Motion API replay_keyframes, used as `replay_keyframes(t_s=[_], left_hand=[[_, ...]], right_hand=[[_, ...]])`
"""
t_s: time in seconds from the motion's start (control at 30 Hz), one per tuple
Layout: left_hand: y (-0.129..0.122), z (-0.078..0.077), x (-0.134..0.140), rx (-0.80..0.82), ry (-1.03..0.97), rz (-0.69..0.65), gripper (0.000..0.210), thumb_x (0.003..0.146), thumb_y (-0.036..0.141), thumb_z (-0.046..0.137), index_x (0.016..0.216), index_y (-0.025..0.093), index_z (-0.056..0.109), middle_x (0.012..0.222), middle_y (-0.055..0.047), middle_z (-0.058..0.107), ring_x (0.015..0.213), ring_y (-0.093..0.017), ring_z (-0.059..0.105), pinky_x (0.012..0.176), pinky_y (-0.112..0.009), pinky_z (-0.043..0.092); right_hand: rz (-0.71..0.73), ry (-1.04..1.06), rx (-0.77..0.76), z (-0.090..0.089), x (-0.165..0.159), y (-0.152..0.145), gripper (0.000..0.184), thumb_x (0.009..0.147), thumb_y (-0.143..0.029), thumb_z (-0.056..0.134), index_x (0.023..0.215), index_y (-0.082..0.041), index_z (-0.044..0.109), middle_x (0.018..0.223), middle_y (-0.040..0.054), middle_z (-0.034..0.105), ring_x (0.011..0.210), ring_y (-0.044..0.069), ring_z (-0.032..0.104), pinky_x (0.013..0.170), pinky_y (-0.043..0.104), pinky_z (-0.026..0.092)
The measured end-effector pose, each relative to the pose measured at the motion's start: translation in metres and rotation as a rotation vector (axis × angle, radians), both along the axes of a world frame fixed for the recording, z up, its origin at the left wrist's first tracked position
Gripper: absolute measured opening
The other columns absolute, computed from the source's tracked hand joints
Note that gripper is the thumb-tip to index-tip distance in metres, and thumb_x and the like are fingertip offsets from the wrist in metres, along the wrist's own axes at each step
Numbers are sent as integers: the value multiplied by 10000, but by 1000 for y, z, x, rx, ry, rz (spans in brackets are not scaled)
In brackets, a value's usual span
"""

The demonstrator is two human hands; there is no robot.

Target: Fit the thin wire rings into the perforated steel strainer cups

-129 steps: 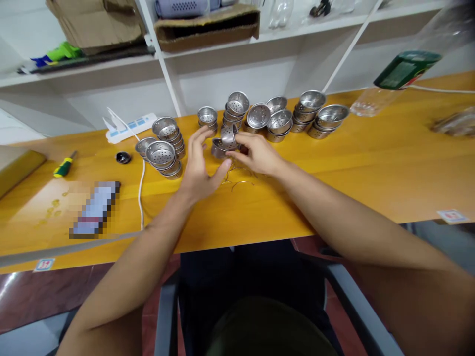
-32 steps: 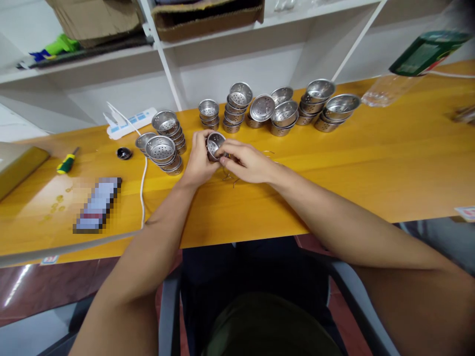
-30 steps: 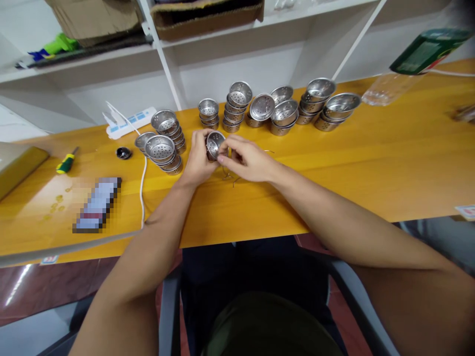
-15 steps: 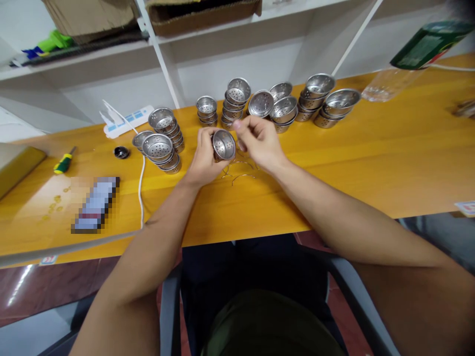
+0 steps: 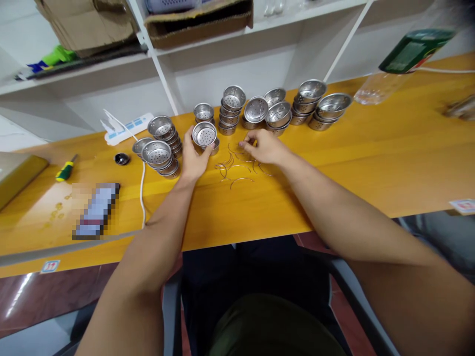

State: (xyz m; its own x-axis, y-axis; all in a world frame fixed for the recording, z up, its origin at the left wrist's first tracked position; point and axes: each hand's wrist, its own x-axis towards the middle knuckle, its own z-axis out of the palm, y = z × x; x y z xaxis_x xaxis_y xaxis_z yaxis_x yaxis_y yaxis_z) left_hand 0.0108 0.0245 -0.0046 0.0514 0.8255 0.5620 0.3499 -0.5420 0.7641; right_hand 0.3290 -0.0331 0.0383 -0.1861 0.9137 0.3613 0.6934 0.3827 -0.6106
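Observation:
A perforated metal cup (image 5: 204, 137) is in my left hand (image 5: 195, 160), its open mouth facing up toward me, with thumb and fingers around its side. Behind and partly under it shows another small metal cup (image 5: 214, 147). My right hand (image 5: 262, 147) is closed in a pinch low over the table; whatever the fingertips hold is too small to make out. Several thin curved wires (image 5: 241, 179) lie loose between and in front of my hands. Stacked perforated cups (image 5: 229, 118) stand behind the hands, with another group of cups (image 5: 158, 154) left of my left hand.
More cup stacks (image 5: 311, 104) and a clear bottle with a green label (image 5: 404, 57) stand at the back right. To the left are a power strip (image 5: 128, 129), a small dark round object (image 5: 121, 158), a screwdriver (image 5: 66, 170), a phone (image 5: 97, 210) and a white cable (image 5: 142, 198).
My left hand has moved the cup slightly left and back, toward the rear stacks. My right hand has drawn apart from the cup and lowered to the wires, more of which now show.

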Motion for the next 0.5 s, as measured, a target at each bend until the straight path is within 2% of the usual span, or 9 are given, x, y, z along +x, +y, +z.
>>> replay_keyframes(t_s=[0.1,0.23,0.37,0.5], left_hand=[[3,-3,2,-92,14,-1,983,922,369,1132,1717,276,560,1921,-220,677,1896,-448,609,1691,-671,354],[0,-2,4,-148,52,-11,819,927,228,1074,1608,227,619,1772,-223,779,1762,-426,740,1620,-654,490],[-4,-1,6,-167,78,-40,763,965,227,1042,1595,234,612,1705,-206,809,1608,-401,841,1494,-642,621],[-10,4,6,-165,109,-51,729,1003,270,1004,1614,232,607,1707,-211,811,1603,-395,837,1482,-632,623]], right_hand=[[-2,-17,17,2,-5,-3,345,1167,-539,814,973,-255,790,954,128,850,890,354,812,978,641,763],[22,-7,-11,7,-12,-10,246,1165,-418,796,983,-252,778,964,103,853,930,347,825,1007,615,749],[37,12,26,16,-25,-21,213,1189,-342,750,993,-259,748,1037,114,869,1025,362,846,1067,600,719],[88,-52,176,39,-50,-22,140,1228,-292,689,1159,-251,803,1308,159,890,1244,388,848,1193,596,685]])
